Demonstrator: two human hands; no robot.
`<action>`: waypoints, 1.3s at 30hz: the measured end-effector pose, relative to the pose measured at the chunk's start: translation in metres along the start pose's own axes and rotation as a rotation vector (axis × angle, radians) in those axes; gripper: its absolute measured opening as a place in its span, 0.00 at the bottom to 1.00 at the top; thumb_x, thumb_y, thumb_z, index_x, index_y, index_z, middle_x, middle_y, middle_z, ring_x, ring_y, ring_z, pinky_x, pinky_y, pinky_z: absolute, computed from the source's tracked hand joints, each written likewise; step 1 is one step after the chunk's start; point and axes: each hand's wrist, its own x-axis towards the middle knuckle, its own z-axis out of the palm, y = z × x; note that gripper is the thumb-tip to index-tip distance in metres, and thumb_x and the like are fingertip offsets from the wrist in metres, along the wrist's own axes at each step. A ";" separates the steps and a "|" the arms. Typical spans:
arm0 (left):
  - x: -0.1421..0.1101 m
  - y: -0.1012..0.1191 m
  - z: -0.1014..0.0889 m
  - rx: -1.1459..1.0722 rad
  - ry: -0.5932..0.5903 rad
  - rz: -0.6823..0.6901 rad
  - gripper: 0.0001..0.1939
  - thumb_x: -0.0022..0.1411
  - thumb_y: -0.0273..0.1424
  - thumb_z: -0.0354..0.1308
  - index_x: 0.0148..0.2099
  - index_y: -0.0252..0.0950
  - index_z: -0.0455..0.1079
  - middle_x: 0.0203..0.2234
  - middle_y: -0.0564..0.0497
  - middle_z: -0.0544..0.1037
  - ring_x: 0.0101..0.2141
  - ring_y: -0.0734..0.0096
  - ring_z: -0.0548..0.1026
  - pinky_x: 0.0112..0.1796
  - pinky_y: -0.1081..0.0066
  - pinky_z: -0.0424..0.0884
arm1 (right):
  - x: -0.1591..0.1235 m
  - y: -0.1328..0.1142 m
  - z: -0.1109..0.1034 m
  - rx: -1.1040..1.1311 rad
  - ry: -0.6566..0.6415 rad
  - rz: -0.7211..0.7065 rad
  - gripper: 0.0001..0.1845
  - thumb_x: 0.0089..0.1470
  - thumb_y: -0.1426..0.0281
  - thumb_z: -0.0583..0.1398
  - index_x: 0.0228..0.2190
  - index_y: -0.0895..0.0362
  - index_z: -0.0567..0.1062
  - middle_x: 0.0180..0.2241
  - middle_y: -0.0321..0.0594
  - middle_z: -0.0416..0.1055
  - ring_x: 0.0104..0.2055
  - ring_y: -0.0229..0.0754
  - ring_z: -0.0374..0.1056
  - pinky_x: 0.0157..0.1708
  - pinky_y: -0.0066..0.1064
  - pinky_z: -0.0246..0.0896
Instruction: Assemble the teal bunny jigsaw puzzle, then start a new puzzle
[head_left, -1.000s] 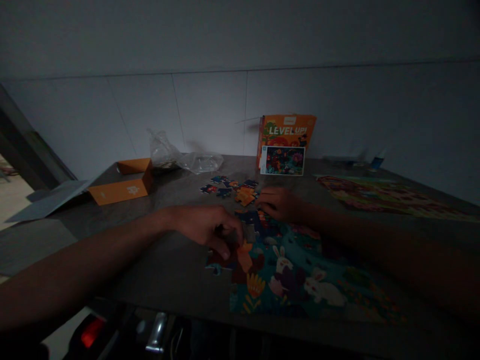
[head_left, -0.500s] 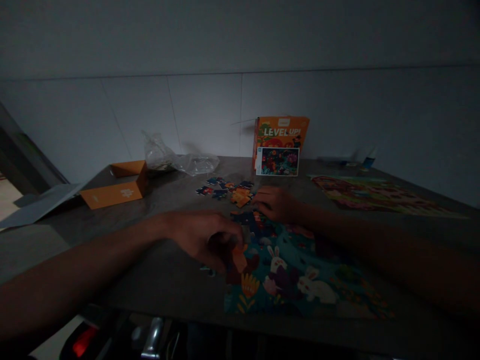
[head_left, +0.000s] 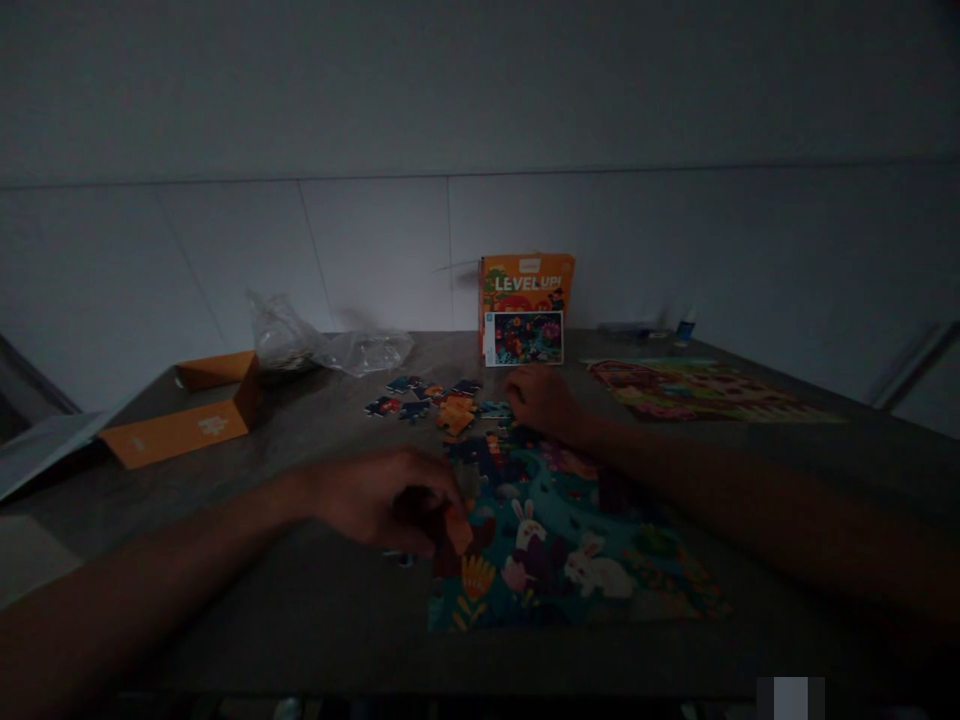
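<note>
A partly joined jigsaw puzzle (head_left: 540, 580) with rabbits, flowers and a teal background lies before me. My left hand (head_left: 390, 498) rests at its left edge, fingers curled downward over an orange-and-brown part; whatever is under the fingertips is hidden. Beyond the puzzle's far edge, my right hand (head_left: 538, 398) is closed with its fingers bent under, and its fingertips do not show. Close to its left lies a pale bluish puzzle piece (head_left: 495, 409). Several loose dark blue and orange puzzle pieces (head_left: 456, 412) lie in a group farther left. The scene is dim.
Behind stands an orange "LEVEL UP!" box (head_left: 529, 280) with a picture card (head_left: 525, 338) leaning on it. An open orange box (head_left: 184, 435) and clear plastic bags (head_left: 367, 352) are at left. Another puzzle (head_left: 697, 390) and a small bottle (head_left: 685, 328) are at right.
The view has tilted up and shifted right. My right hand has moved away from me, off the puzzle's top edge, and the bluish piece beside it now shows. My left hand stays at the left edge.
</note>
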 end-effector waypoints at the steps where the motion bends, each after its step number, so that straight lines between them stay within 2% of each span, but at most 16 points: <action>1: 0.000 0.000 0.000 0.002 0.002 0.000 0.14 0.58 0.30 0.66 0.47 0.37 0.73 0.34 0.50 0.74 0.30 0.73 0.71 0.27 0.76 0.66 | 0.000 -0.001 0.001 -0.008 -0.026 0.030 0.10 0.56 0.77 0.55 0.31 0.57 0.77 0.36 0.45 0.77 0.40 0.44 0.69 0.42 0.32 0.61; 6: 0.000 -0.003 0.002 0.028 0.027 0.014 0.14 0.56 0.29 0.67 0.46 0.37 0.74 0.33 0.51 0.73 0.30 0.73 0.71 0.27 0.77 0.66 | -0.002 -0.007 0.003 -0.037 -0.076 0.077 0.11 0.60 0.72 0.56 0.33 0.58 0.78 0.37 0.47 0.75 0.42 0.44 0.70 0.43 0.32 0.61; 11: 0.000 -0.001 0.001 0.004 0.034 0.016 0.14 0.55 0.29 0.68 0.45 0.36 0.74 0.32 0.51 0.75 0.28 0.74 0.71 0.26 0.77 0.66 | -0.004 -0.005 0.009 -0.005 -0.029 -0.001 0.13 0.58 0.61 0.61 0.33 0.58 0.79 0.35 0.47 0.75 0.38 0.45 0.70 0.38 0.33 0.62; 15: 0.003 -0.002 0.001 0.000 0.058 0.004 0.09 0.62 0.31 0.61 0.45 0.36 0.74 0.35 0.48 0.78 0.32 0.71 0.75 0.30 0.75 0.69 | -0.005 -0.002 0.014 0.013 -0.029 -0.043 0.15 0.56 0.58 0.64 0.31 0.58 0.79 0.33 0.47 0.75 0.36 0.46 0.71 0.35 0.34 0.63; 19: 0.007 -0.012 0.001 0.162 0.258 -0.060 0.09 0.66 0.28 0.53 0.41 0.35 0.75 0.33 0.48 0.80 0.32 0.69 0.76 0.32 0.72 0.69 | -0.005 -0.003 0.014 0.033 -0.043 -0.034 0.14 0.55 0.59 0.65 0.33 0.58 0.78 0.34 0.46 0.75 0.37 0.46 0.71 0.37 0.34 0.64; 24: 0.007 -0.031 -0.006 0.291 0.566 -0.380 0.11 0.63 0.27 0.51 0.41 0.35 0.76 0.34 0.47 0.81 0.30 0.67 0.76 0.30 0.72 0.69 | -0.004 -0.002 0.014 0.107 -0.057 -0.032 0.13 0.54 0.62 0.66 0.37 0.59 0.77 0.37 0.47 0.74 0.41 0.48 0.71 0.40 0.36 0.66; 27: 0.005 -0.042 -0.012 0.356 0.663 -0.497 0.12 0.61 0.28 0.52 0.42 0.33 0.76 0.33 0.46 0.80 0.28 0.67 0.75 0.29 0.70 0.68 | -0.004 0.000 0.015 0.160 -0.012 -0.081 0.11 0.54 0.67 0.65 0.39 0.60 0.76 0.39 0.48 0.72 0.40 0.46 0.71 0.40 0.35 0.66; 31: 0.005 -0.049 -0.013 0.385 0.712 -0.512 0.12 0.60 0.30 0.54 0.43 0.33 0.76 0.31 0.48 0.79 0.27 0.69 0.73 0.29 0.70 0.68 | -0.005 0.000 0.012 0.223 0.092 -0.243 0.05 0.55 0.75 0.61 0.36 0.59 0.74 0.36 0.45 0.71 0.40 0.45 0.68 0.41 0.36 0.65; 33: 0.007 -0.047 -0.011 0.369 0.711 -0.479 0.15 0.62 0.32 0.54 0.48 0.34 0.75 0.32 0.49 0.79 0.28 0.69 0.74 0.30 0.70 0.68 | -0.006 -0.003 0.008 0.249 0.180 -0.382 0.05 0.58 0.76 0.58 0.36 0.59 0.74 0.37 0.45 0.69 0.40 0.45 0.67 0.40 0.36 0.65; 37: 0.010 -0.038 -0.002 0.303 0.667 -0.290 0.29 0.65 0.38 0.57 0.65 0.35 0.62 0.44 0.45 0.79 0.42 0.61 0.76 0.40 0.65 0.73 | -0.011 -0.012 0.001 0.212 0.367 -0.692 0.08 0.64 0.73 0.54 0.35 0.59 0.73 0.34 0.43 0.65 0.35 0.40 0.62 0.32 0.30 0.61; 39: 0.013 -0.034 0.004 0.308 0.632 -0.180 0.35 0.64 0.40 0.60 0.68 0.36 0.56 0.52 0.43 0.76 0.50 0.57 0.74 0.48 0.60 0.72 | -0.012 -0.018 -0.002 0.152 0.425 -0.795 0.10 0.65 0.72 0.54 0.32 0.58 0.72 0.30 0.39 0.64 0.31 0.39 0.59 0.29 0.30 0.58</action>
